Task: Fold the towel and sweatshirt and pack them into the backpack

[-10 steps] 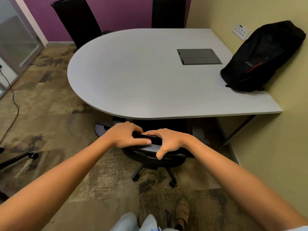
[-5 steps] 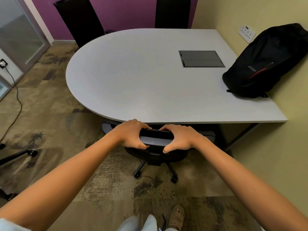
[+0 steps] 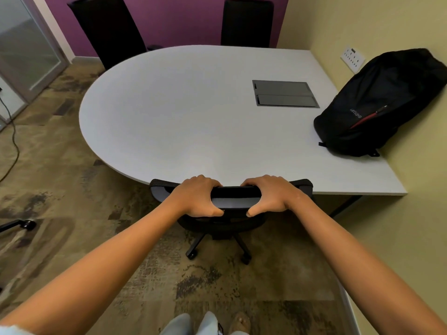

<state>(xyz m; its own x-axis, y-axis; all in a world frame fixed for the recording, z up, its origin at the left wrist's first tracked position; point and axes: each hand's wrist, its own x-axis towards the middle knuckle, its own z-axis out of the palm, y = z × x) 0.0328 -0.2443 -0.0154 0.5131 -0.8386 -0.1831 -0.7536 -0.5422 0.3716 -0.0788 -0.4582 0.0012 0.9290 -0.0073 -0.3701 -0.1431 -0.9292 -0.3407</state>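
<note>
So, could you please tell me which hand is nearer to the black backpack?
Right. The right hand grips the chair back on the side toward the backpack; the left hand grips it farther away.

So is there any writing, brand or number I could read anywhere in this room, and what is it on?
Backpack: one short pale brand word beside the red zip line, seen upside down and too blurred to read.
Wall socket plate: only holes and switches, with no legible marking.
Table, its grey hatch and the chair: no text.
</note>
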